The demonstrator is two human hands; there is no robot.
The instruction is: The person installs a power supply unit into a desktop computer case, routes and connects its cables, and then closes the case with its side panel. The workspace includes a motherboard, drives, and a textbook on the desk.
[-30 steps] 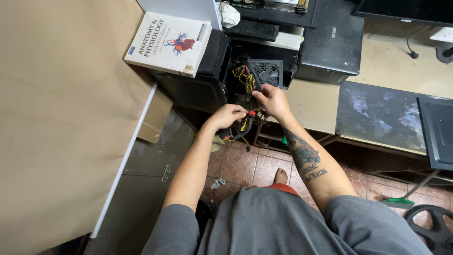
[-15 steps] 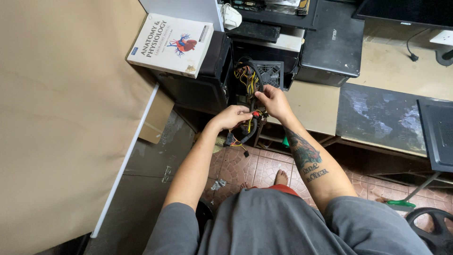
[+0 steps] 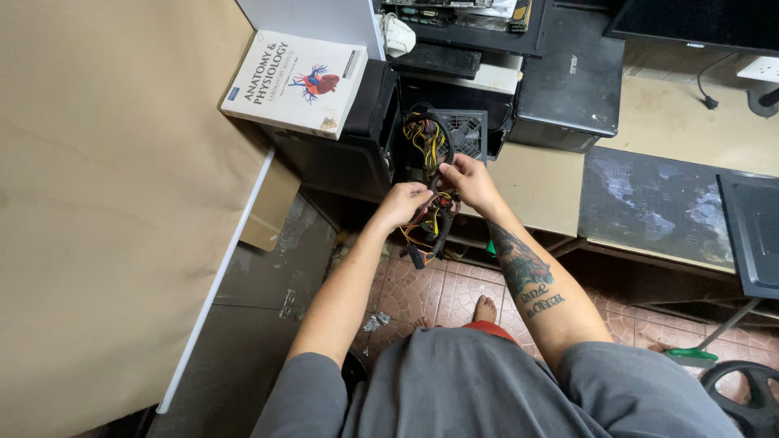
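A bundle of black, yellow and red cables (image 3: 428, 144) comes out of a grey power supply box with a fan grille (image 3: 465, 134). My left hand (image 3: 401, 203) grips the lower part of the bundle, where loose ends hang down (image 3: 422, 240). My right hand (image 3: 468, 182) holds the same bundle a little higher, just in front of the box. The hands are close together, almost touching. The box rests at the edge of a beige desk (image 3: 535, 188), beside a black computer case (image 3: 345, 154).
A white textbook with a heart picture (image 3: 294, 82) lies on the black case. Another black case (image 3: 573, 81) stands behind on the desk, a dark mat (image 3: 649, 211) to the right. A tan wall panel (image 3: 105, 203) fills the left. Below are tiled floor (image 3: 442, 292), my bare foot (image 3: 484, 309) and a chair wheel (image 3: 742, 393).
Both hands have risen slightly with the cable bundle and drawn closer together; the bundle now loops higher in front of the power supply.
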